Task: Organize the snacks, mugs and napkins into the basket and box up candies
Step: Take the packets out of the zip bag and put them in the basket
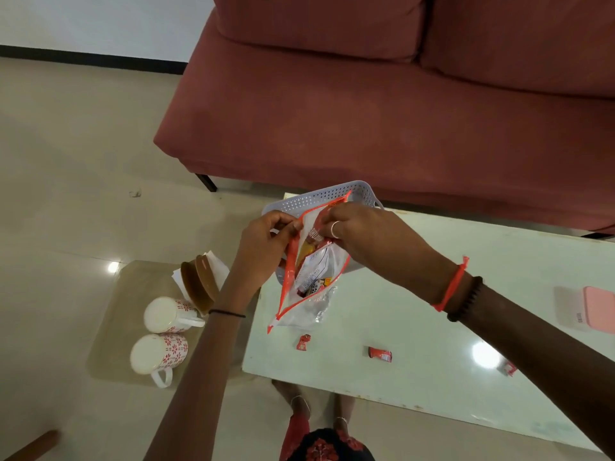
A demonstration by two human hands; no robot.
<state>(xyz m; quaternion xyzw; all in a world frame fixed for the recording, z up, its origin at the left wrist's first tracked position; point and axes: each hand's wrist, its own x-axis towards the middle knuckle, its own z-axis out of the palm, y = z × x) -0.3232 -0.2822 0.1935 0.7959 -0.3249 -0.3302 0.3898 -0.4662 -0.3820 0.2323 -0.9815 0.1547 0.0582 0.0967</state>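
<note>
A clear zip pouch with an orange-red rim (309, 277) hangs open above the pale table, with several snack packets inside. My left hand (266, 242) pinches its left rim and my right hand (356, 232) pinches the right rim, holding the mouth apart. Behind the pouch sits a grey perforated basket (332, 196), mostly hidden. Red-wrapped candies lie on the table (432, 311): one candy (303, 342) below the pouch, another candy (380, 354) to its right, a third candy (507, 367) by my right forearm. Two white mugs with red flowers (166, 314) (158, 354) lie on a low side table.
A brown napkin holder with white napkins (199, 284) stands behind the mugs on the small glass side table (109, 327). A pink box (599, 309) sits at the table's right edge. A dark red sofa (366, 111) runs along the far side. My feet show below the table.
</note>
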